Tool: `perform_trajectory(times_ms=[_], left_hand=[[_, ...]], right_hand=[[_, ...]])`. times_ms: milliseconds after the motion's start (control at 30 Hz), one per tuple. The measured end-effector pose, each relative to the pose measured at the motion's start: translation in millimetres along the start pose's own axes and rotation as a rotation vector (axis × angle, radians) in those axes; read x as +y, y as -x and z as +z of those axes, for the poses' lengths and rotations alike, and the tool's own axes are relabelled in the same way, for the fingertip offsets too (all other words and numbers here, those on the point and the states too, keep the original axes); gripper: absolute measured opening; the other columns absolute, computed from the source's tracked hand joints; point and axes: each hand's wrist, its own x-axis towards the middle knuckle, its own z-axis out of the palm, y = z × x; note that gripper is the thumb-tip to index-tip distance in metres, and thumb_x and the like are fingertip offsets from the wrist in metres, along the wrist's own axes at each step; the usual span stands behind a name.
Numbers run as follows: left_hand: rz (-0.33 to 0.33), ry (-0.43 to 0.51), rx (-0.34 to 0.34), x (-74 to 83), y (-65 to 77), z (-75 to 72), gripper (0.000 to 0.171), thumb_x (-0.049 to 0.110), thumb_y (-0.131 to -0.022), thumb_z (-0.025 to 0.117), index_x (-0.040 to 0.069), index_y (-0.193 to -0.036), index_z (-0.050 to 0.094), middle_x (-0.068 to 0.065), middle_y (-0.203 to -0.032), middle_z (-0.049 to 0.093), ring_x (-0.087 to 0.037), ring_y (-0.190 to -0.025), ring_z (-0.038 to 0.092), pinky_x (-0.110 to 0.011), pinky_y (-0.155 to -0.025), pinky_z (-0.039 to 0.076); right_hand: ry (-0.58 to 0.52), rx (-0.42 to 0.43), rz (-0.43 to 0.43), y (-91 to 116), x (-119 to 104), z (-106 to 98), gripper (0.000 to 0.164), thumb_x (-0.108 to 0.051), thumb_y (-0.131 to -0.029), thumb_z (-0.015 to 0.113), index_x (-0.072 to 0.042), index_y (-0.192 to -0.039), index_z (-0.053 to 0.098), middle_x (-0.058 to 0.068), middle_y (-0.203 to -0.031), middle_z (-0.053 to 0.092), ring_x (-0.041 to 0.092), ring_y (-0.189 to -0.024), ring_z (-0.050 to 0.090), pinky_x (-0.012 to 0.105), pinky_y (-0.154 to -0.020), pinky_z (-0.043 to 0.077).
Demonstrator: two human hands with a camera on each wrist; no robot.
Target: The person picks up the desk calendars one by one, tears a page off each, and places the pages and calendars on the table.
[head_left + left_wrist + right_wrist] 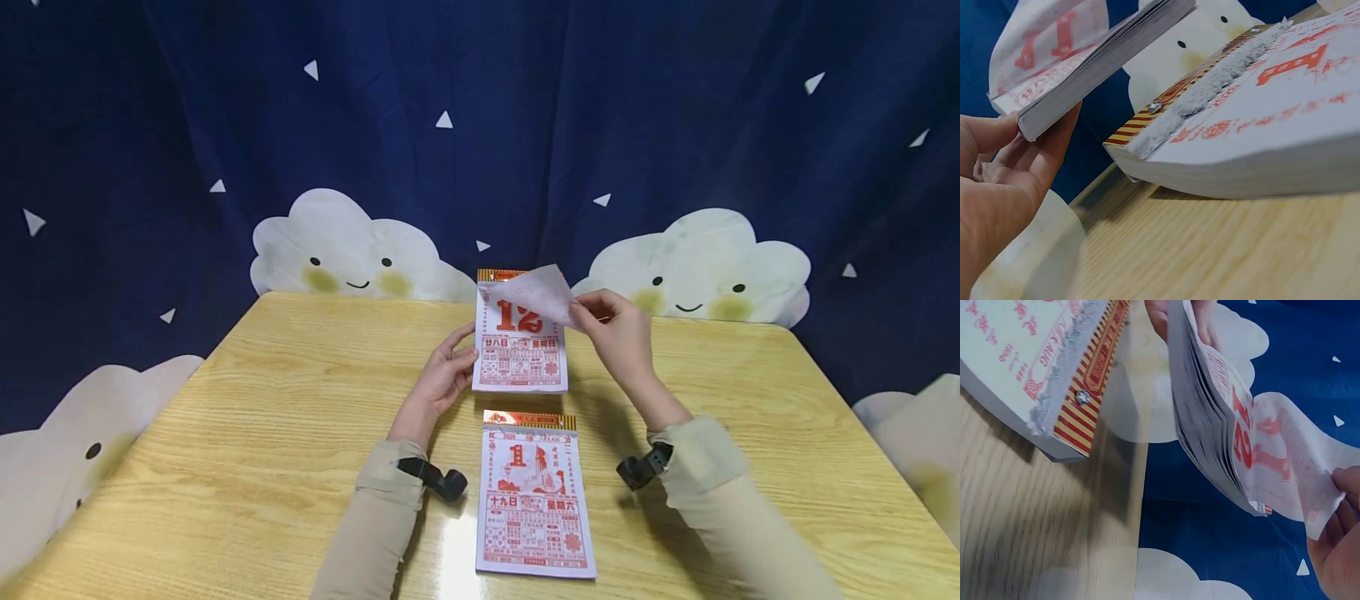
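A thick tear-off calendar with a red 12 on its top sheet is held up at the back of the table. My left hand grips its left edge, thumb in front and fingers behind. My right hand pinches the lower corner of a thin sheet, which is peeled up and folded over the calendar's upper right. In the right wrist view that sheet stretches from the calendar's top band to my thumb and fingers. A second calendar lies flat nearer to me, its orange and gold band at the top.
Both calendars are on or above a light wooden table. A dark blue curtain with white triangles and smiling clouds hangs behind it. A black wrist camera sits on the left sleeve, another on the right.
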Motion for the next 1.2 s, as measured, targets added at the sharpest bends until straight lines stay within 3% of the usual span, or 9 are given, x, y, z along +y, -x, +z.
perform_trajectory(times_ms=[233,533,833,1000,1200], left_hand=[[-0.010,-0.060,0.069,-0.1,2.5,2.5,0.050,-0.006,-0.091,0.042,0.004,-0.139,0.033,0.005,-0.076,0.066,-0.009,-0.064,0.060,-0.021,-0.058,0.049],[-0.020,-0.052,0.129,-0.5,1.5,5.4,0.049,-0.006,-0.089,0.043,0.004,-0.136,0.038,0.000,-0.074,0.065,-0.009,-0.059,0.059,-0.021,-0.056,0.049],[0.005,-0.018,0.133,-0.6,0.0,8.6,0.048,-0.008,-0.088,0.042,0.001,-0.135,0.038,-0.001,-0.076,0.065,-0.009,-0.057,0.060,-0.021,-0.055,0.050],[0.009,-0.009,0.115,1.2,0.1,10.7,0.048,-0.006,-0.088,0.043,0.000,-0.135,0.038,-0.001,-0.075,0.065,-0.009,-0.057,0.060,-0.020,-0.055,0.050],[-0.009,-0.038,0.095,3.3,1.7,9.1,0.047,-0.004,-0.090,0.043,0.004,-0.136,0.038,0.000,-0.076,0.067,-0.010,-0.060,0.062,-0.021,-0.057,0.051]], right_hand=[[-0.038,0.017,0.104,-9,5,-3,0.016,-0.021,-0.080,0.068,-0.006,-0.085,0.069,0.005,-0.073,0.065,0.002,-0.060,0.052,0.012,-0.052,0.041],[-0.077,0.006,0.248,-22,14,-6,0.020,-0.022,-0.079,0.068,-0.003,-0.087,0.070,-0.018,-0.062,0.056,-0.001,-0.059,0.052,0.013,-0.054,0.042],[-0.171,0.049,0.434,-27,19,-7,0.021,-0.017,-0.078,0.068,0.000,-0.091,0.067,-0.015,-0.061,0.053,0.002,-0.062,0.051,0.013,-0.053,0.043],[-0.217,0.067,0.477,-27,19,-7,0.020,-0.015,-0.078,0.068,0.000,-0.091,0.065,-0.014,-0.063,0.053,0.002,-0.063,0.050,0.013,-0.054,0.043],[-0.217,-0.018,0.461,-26,20,-8,0.029,-0.012,-0.080,0.064,0.000,-0.107,0.064,-0.015,-0.065,0.052,0.000,-0.063,0.050,0.011,-0.054,0.043]])
